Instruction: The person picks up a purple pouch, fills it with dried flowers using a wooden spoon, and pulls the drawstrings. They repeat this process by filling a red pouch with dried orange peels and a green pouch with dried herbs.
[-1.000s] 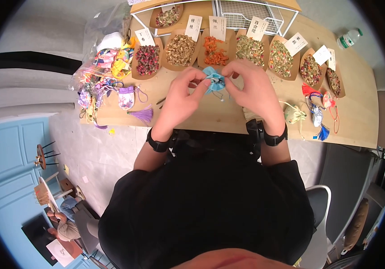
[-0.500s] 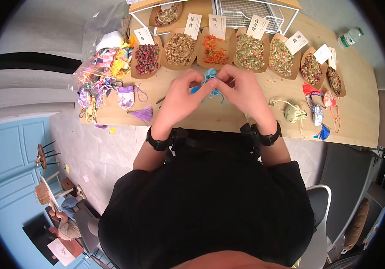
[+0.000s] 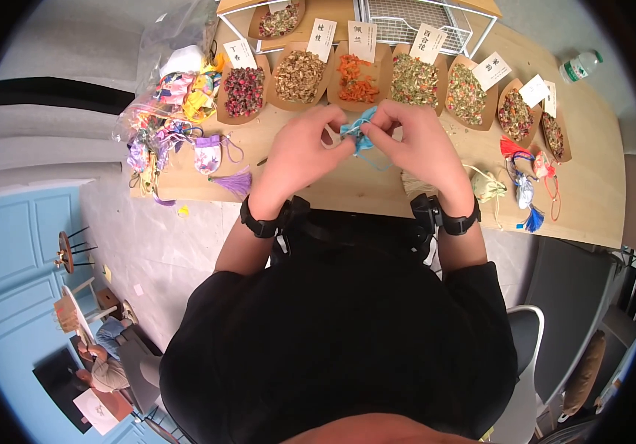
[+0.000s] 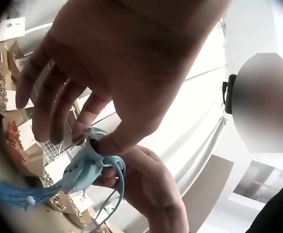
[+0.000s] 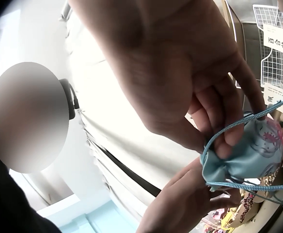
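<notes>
Between my two hands is a small light-blue drawstring pouch, raised over the wooden table. In the right wrist view the satin pouch shows a pink and grey print, with braided blue cords running from its gathered neck. My left hand pinches the pouch's mouth between thumb and forefinger, the other fingers spread. From the other side, my right hand grips the neck with thumb and fingers. A blue tassel with a white bead hangs from the pouch's bottom in the left wrist view.
Paper trays of dried herbs, such as orange pieces and dark red buds, line up behind the hands with label cards. Bagged pouches and a purple pouch lie left. At right are a green pouch and a bottle.
The pouch has turned in my hands, its mouth first spread toward the head camera. The hands drew close together, then moved slightly apart, with a cord loop now hanging below the right fingers.
</notes>
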`<state>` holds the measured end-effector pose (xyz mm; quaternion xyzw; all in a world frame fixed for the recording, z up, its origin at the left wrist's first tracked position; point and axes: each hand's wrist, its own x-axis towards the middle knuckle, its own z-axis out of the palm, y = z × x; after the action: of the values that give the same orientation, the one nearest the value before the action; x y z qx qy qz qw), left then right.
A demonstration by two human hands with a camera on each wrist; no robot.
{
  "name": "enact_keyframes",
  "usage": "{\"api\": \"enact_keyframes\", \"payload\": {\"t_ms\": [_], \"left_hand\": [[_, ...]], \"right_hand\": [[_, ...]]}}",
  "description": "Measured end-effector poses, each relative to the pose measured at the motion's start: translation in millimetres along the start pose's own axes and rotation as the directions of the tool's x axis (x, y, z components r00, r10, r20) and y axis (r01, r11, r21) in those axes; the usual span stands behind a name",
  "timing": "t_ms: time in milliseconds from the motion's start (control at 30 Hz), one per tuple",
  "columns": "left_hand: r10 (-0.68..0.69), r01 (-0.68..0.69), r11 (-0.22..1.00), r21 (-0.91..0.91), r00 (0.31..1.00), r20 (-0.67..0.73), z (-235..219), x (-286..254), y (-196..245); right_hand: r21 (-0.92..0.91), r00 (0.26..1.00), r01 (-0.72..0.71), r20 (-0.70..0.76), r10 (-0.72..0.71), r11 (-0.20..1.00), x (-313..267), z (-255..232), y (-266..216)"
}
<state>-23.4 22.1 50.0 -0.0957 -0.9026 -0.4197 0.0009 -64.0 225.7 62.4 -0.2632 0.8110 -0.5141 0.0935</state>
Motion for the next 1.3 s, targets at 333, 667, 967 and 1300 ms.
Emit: {"api": "enact_keyframes", "payload": {"t_ms": [333,667,967,1300], "left_hand": [[-0.057,0.031,0.978,-0.207,0.991,-0.122,10,3,-6],[-0.145,0.136,0.989,-0.054,0.966,-0.215,6,-3,-11],[-0.188,0.186,0.957,-0.224,0.982,0.013,-18,-2,-28],[-0.15,0.244,0.807,-0.537,0.965,0.213,-25,-10,-31]], "right_hand": [[-0.074,0.976,-0.005,-0.218,-0.011,0.997,5,35,6],[-0.236,0.988,-0.139,-0.103,0.118,0.962,9,16,3],[-0.254,0.991,-0.129,-0.051,0.12,0.959,15,10,5],[-0.062,0.983,-0.061,-0.179,0.049,0.996,18,12,8]]}}
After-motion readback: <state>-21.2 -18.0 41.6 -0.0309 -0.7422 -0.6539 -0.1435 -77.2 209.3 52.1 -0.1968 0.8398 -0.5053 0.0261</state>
